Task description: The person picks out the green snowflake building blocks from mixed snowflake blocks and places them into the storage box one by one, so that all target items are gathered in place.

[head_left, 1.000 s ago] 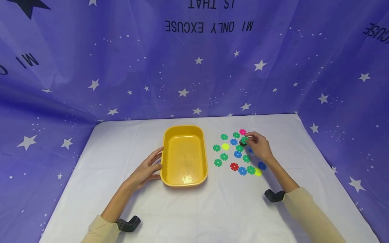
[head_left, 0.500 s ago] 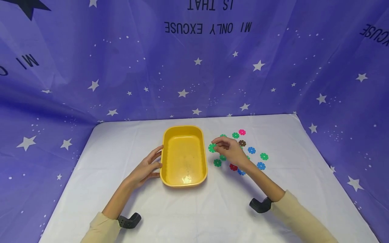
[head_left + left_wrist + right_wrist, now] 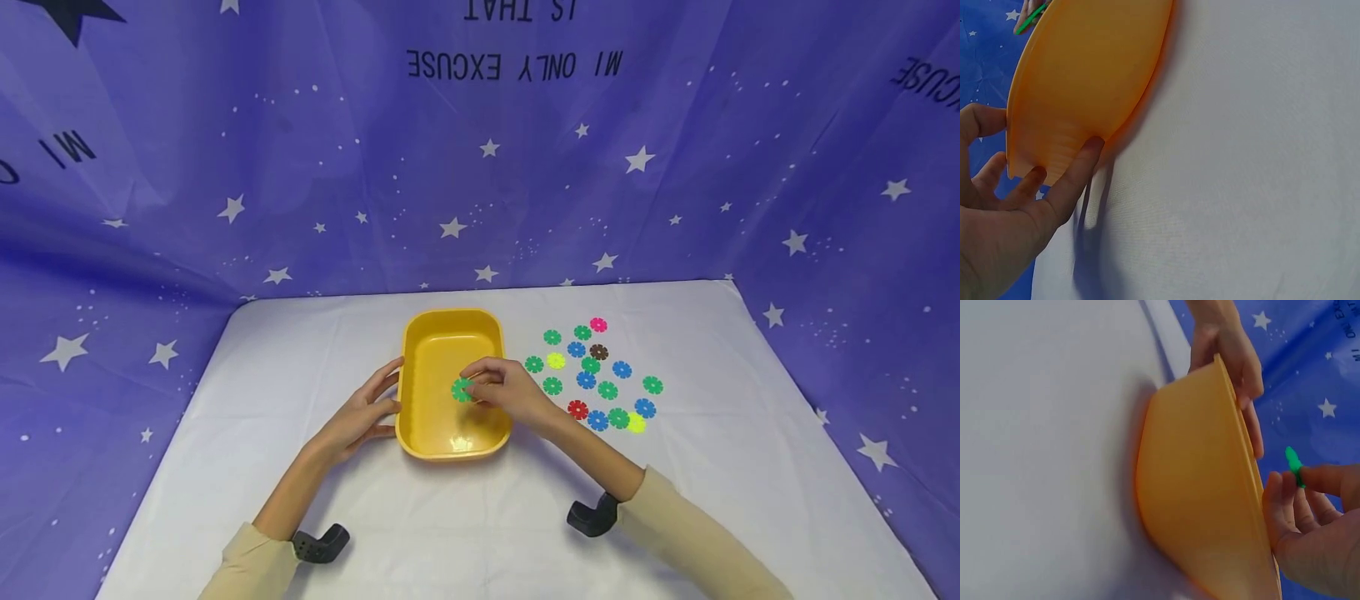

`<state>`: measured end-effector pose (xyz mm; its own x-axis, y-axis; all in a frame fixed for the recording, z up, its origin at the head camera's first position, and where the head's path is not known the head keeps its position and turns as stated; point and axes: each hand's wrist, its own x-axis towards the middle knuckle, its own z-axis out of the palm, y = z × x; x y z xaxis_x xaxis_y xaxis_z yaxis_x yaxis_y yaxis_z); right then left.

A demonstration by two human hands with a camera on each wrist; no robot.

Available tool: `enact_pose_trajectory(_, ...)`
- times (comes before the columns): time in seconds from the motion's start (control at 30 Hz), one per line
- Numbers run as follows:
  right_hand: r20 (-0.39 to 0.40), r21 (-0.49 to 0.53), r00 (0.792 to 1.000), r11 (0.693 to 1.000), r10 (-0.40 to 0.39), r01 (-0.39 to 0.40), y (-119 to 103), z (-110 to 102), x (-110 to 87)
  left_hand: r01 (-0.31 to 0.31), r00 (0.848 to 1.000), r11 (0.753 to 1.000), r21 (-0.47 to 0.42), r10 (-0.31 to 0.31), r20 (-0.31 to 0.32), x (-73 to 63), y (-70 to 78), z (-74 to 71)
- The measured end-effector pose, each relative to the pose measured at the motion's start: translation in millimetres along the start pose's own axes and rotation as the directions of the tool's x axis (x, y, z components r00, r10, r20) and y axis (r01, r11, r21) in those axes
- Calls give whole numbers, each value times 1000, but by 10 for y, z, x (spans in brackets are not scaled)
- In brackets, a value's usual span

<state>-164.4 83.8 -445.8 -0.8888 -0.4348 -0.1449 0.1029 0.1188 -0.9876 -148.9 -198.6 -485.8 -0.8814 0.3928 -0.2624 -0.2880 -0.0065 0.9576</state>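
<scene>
- Above the tray (image 3: 427, 358), the right hand (image 3: 513, 393) pinches a green disc (image 3: 461, 390) between thumb and fingertips, its shadow falling on the tray's floor.
- At the tray's left side, the left hand (image 3: 356, 421) is spread, its fingertips and thumb touching the outer wall.
- The tray is yellow, deep and round-cornered, and sits flat on the white-covered counter (image 3: 450, 533).
- Right of the tray, more discs lie scattered on the counter: mostly green and blue, with a pink disc (image 3: 598, 325) at the far edge and a brown disc (image 3: 598, 352) nearer.
- A red disc (image 3: 578, 410) lies toward the near side; a yellow disc (image 3: 636, 423) there meets a green neighbour, touching or overlapping, I cannot tell which.
- Both wrists carry black mounts (image 3: 321, 544) beside beige sleeves (image 3: 697, 533).
- Behind hangs a purple curtain (image 3: 420, 183) with stars and lettering.
</scene>
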Motion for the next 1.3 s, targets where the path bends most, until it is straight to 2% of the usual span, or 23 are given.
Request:
enact_pose_trajectory(0.33, 20, -12, 996, 996, 90, -90, 68, 315, 196, 15, 1000, 1000, -15, -15, -12, 7, 18, 31)
enact_pose_trajectory(0.53, -17, -172, 990, 975, 139, -140, 192, 447, 313, 20, 1000, 1000, -1, -20, -10, 8, 16, 29)
enact_pose_trajectory(0.67, -8, -258, 985, 951, 173, -169, 220, 512, 341, 22, 1000, 1000, -3, -22, -10, 16, 10, 25)
enact_pose_trajectory(0.77, 14, -336, 983, 927, 182, -167, 223, 544, 339, 27, 1000, 1000, 4, -27, -14, 19, 5, 20)
enact_pose_trajectory(0.93, 37, -491, 988, 864, 148, -112, 222, 568, 324, 34, 999, 999, 22, -34, -27, 22, 8, 21)
enact_pose_trajectory(1.03, 47, -527, 990, 845, 132, -88, 213, 582, 320, 32, 999, 999, 23, -31, -30, 21, 13, 24)
enact_pose_trajectory(1.3, 45, -527, 989, 844, 144, -98, 182, 585, 308, 29, 999, 1000, 13, -29, -20, 18, 10, 36)
